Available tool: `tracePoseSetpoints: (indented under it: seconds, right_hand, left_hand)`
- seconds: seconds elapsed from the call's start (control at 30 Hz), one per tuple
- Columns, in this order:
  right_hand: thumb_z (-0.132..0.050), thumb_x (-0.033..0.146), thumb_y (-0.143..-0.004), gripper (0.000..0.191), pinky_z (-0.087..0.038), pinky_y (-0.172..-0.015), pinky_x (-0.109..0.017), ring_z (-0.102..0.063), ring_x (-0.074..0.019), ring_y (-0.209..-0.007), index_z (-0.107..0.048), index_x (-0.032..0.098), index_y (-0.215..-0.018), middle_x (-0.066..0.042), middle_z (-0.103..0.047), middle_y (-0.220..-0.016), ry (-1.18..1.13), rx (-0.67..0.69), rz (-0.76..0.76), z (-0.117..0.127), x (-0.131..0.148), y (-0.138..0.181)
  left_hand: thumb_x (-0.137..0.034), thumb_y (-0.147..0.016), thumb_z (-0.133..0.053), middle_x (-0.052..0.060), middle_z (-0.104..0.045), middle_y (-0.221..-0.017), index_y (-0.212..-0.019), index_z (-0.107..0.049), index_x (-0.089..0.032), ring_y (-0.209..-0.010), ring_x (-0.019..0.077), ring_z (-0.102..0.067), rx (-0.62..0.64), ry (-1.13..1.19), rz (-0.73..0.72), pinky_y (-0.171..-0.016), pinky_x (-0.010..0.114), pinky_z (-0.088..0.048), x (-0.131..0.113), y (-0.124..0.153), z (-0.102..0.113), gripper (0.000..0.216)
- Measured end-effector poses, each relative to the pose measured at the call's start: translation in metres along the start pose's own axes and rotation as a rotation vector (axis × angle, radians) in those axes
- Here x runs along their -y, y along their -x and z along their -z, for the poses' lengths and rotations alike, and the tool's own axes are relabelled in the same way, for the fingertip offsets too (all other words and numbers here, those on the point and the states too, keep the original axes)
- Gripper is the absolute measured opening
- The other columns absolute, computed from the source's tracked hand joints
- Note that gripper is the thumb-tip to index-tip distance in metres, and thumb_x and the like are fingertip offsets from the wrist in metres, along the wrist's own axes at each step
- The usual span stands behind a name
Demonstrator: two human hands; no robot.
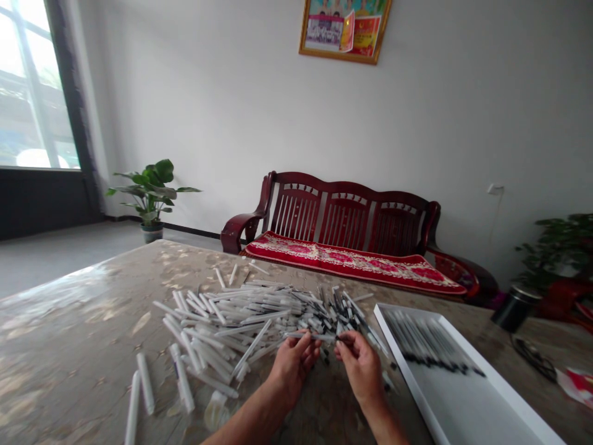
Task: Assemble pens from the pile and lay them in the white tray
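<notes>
A pen with a pale, translucent barrel (323,337) lies level between my two hands, over the near edge of a big pile of pen parts. My left hand (294,363) pinches its barrel between thumb and fingers. At the pen's dark right end, the thumb and forefinger of my right hand (359,363) are closed on it. White and clear pen barrels (208,346) make up the left of the pile, while black and grey pieces (345,312) gather at its right. Whether the dark end is a separate cap, I cannot tell.
Right of my hands, a white shallow tray (428,408) holds a row of pens with black ends (430,340). A black cylinder (515,308) and a cable (532,358) lie beyond it. A few loose barrels (145,383) rest at the left; a red wooden bench (352,216) stands behind the table.
</notes>
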State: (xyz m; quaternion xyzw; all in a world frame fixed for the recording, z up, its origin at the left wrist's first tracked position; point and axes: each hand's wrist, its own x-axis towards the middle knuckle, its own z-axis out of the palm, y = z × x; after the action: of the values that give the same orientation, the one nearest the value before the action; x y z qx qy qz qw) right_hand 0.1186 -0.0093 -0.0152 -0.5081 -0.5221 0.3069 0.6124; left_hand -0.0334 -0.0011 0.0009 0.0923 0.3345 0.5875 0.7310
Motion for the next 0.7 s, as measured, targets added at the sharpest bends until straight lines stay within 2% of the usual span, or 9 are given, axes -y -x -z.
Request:
tracePoseSetpoints:
  seconds: [0.3, 0.57, 0.7]
  right_hand:
    - [-0.075, 0.045, -0.07, 0.029, -0.059, -0.063, -0.032, -0.07, -0.0226, -0.066, -0.072, 0.02, -0.083, -0.005, -0.073, -0.073, 0.016, -0.003, 0.006, 0.0009, -0.0005, 0.0009]
    - [-0.072, 0.044, -0.073, 0.028, -0.059, -0.065, -0.031, -0.07, -0.0225, -0.069, -0.072, 0.019, -0.086, -0.006, -0.074, -0.077, 0.067, 0.022, 0.036, 0.0011, -0.0018, 0.0016]
    - [-0.073, 0.049, -0.07, 0.034, -0.059, -0.06, -0.031, -0.07, -0.0224, -0.065, -0.072, 0.018, -0.086, -0.006, -0.073, -0.075, 0.004, 0.023, -0.023, -0.0001, -0.0019, 0.0002]
  left_hand:
    - [-0.002, -0.09, -0.055, 0.003, -0.069, -0.066, -0.082, -0.054, -0.014, -0.057, 0.0115, -0.07, -0.017, -0.01, -0.003, -0.055, 0.019, -0.058, -0.0012, 0.0034, -0.0026, 0.014]
    - [-0.002, -0.086, -0.062, 0.002, -0.069, -0.067, -0.08, -0.056, -0.014, -0.058, 0.0118, -0.07, -0.006, -0.03, -0.014, -0.056, 0.019, -0.058, 0.003, -0.0009, 0.0005, 0.014]
    - [-0.003, -0.086, -0.061, 0.002, -0.068, -0.067, -0.079, -0.057, -0.014, -0.058, 0.0107, -0.069, -0.004, -0.045, -0.026, -0.056, 0.018, -0.058, 0.0033, -0.0012, 0.0005, 0.014]
